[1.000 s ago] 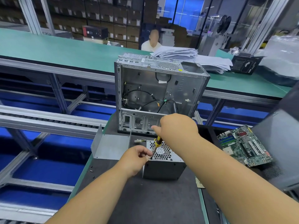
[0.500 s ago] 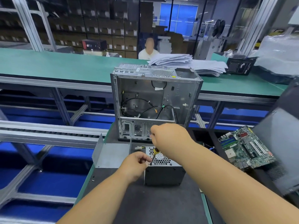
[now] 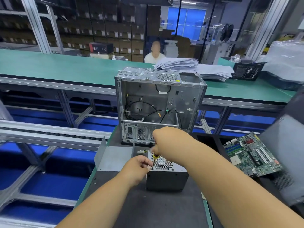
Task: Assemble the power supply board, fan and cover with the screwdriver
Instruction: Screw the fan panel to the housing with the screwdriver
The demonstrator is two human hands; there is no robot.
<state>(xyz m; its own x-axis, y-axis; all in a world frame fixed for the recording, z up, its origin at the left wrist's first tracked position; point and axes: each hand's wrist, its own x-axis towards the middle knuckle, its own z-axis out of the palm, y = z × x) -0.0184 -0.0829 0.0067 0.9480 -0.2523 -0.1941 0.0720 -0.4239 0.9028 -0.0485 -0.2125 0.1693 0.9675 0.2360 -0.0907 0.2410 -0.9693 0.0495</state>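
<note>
My dark work mat (image 3: pixel 148 209) carries the power supply box (image 3: pixel 167 177), with a bent metal cover (image 3: pixel 113 157) beside it on the left. Behind them stands the open computer case (image 3: pixel 160 106). A motherboard (image 3: pixel 251 153) lies at the right.

Bare matt metal PC case (image 3: pixel 181 94), perforated PSU (image 3: pixel 164 163)

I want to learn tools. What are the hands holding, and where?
The right hand grips the screwdriver by its handle. The left hand pinches near the tip, at the metal box; what it pinches is too small to tell.
</note>
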